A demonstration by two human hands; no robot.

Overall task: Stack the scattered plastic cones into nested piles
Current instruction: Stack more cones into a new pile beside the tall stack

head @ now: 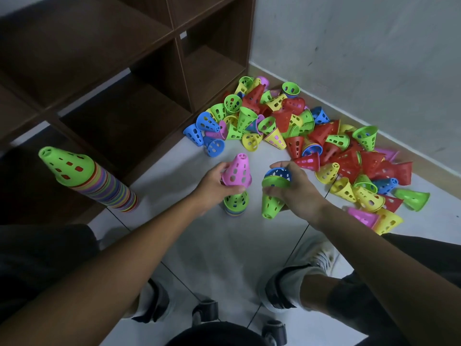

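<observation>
My left hand (212, 186) grips a pink cone (237, 171) upright, just above a short nested pile topped by a green cone (235, 202) on the floor. My right hand (296, 189) holds a green cone (272, 199) tip down, with a blue cone (280, 173) nested in its open end. A tall nested pile with a green cone on top (82, 176) stands at the left. Scattered cones (299, 136) in red, yellow, green, blue and pink lie in a heap along the wall beyond my hands.
A dark wooden shelf unit (154, 78) with open compartments stands at the back left. A grey wall (361, 58) borders the heap on the right. My knees, shoes (294, 285) and a stool's castors (207, 310) are at the bottom on the tiled floor (224, 250).
</observation>
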